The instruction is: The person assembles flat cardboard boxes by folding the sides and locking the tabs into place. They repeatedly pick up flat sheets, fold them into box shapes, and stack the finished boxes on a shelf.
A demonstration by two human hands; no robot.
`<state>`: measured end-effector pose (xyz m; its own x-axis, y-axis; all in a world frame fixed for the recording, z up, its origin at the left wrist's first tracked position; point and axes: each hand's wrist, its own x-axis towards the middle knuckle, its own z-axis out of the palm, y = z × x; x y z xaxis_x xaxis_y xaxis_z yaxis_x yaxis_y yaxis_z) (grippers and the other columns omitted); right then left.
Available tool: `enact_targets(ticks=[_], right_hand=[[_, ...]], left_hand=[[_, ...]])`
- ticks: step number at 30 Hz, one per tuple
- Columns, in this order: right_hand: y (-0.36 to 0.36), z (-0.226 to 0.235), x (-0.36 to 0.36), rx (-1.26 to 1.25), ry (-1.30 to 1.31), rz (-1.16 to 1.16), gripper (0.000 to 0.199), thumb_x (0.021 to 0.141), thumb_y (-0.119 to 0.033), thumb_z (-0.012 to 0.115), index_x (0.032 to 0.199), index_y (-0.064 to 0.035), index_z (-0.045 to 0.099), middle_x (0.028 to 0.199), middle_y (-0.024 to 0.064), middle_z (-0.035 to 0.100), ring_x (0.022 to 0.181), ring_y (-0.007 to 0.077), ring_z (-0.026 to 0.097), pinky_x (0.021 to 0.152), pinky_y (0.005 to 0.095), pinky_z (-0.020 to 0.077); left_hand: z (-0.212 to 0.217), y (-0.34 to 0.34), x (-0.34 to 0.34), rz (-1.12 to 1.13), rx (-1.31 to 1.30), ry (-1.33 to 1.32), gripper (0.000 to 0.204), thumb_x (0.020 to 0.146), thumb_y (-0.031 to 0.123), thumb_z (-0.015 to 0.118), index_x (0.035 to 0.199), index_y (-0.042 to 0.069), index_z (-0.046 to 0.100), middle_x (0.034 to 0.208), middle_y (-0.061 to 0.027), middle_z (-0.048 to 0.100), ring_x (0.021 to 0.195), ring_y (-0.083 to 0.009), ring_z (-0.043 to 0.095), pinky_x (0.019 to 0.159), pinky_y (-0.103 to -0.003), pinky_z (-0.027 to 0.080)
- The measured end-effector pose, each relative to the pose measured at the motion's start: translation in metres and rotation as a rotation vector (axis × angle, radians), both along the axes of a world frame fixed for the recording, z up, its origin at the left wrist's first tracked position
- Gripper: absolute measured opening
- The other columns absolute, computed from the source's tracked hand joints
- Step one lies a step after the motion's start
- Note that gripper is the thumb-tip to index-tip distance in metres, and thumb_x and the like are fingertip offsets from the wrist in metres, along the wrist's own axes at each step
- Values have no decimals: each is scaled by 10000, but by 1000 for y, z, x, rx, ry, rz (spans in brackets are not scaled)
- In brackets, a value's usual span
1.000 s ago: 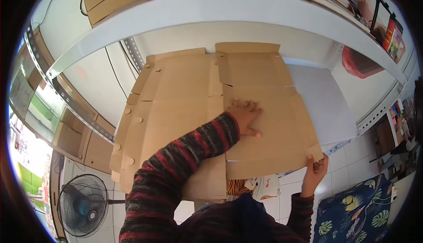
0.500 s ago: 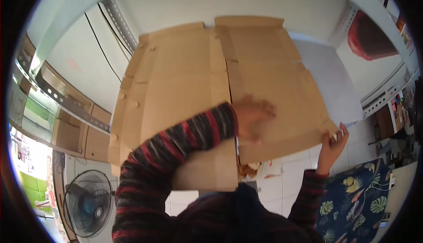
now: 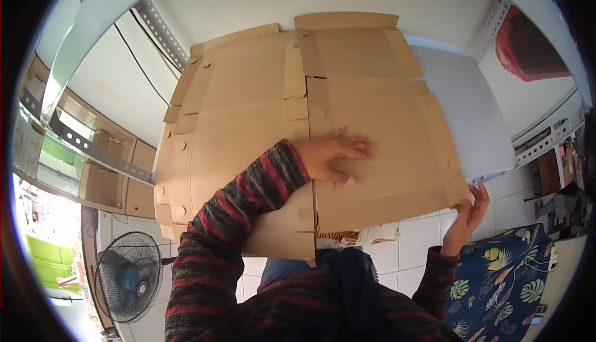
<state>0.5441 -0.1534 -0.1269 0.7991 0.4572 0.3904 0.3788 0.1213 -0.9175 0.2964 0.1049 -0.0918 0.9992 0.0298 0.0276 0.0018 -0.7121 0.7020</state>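
A flattened cardboard box [image 3: 261, 125] lies on the white table [image 3: 462, 118].

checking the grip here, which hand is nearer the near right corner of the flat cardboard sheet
Right. The right hand grips the cardboard sheet at its near right corner, fingers curled over the edge. The left hand lies flat on the panel's middle, well inward of that corner.
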Motion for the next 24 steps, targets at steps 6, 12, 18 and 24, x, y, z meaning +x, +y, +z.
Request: enact_targets(ticks=[6,12,18,24], right_hand=[[-36,-200,54,-172,764,141,172,959,-209,459,1016,-89,567,856,-13,564,820,78,506,729,264,426],[-38,-419,-66,-946,1277,365,424,967,-330,435,1306,-77,405,1241,155,509,1031,284,559,762,482,504],[31,-470,-116,-1122,1089,387,389,960,-315,446,1269,-81,413,1186,143,508,976,273,551,726,464,495],[71,-512,-140,-1202,976,353,354,953,-301,457,1231,-84,421,1131,131,507,921,262,543,690,447,485]], left_hand=[[-2,3,-1,-2,-79,-51,649,804,285,710,1369,96,452,1479,-99,356,1408,-285,234,1098,-614,-2],[-8,1,3,-1,-34,-75,659,790,281,715,1364,89,455,1480,-102,353,1407,-295,237,1104,-600,2],[9,-5,-7,36,-50,-3,720,772,253,719,1404,103,408,1497,-106,323,1418,-296,207,1104,-593,-3],[9,-3,-5,22,-56,6,753,756,253,730,1414,102,395,1507,-105,307,1414,-314,215,1100,-598,-1]])
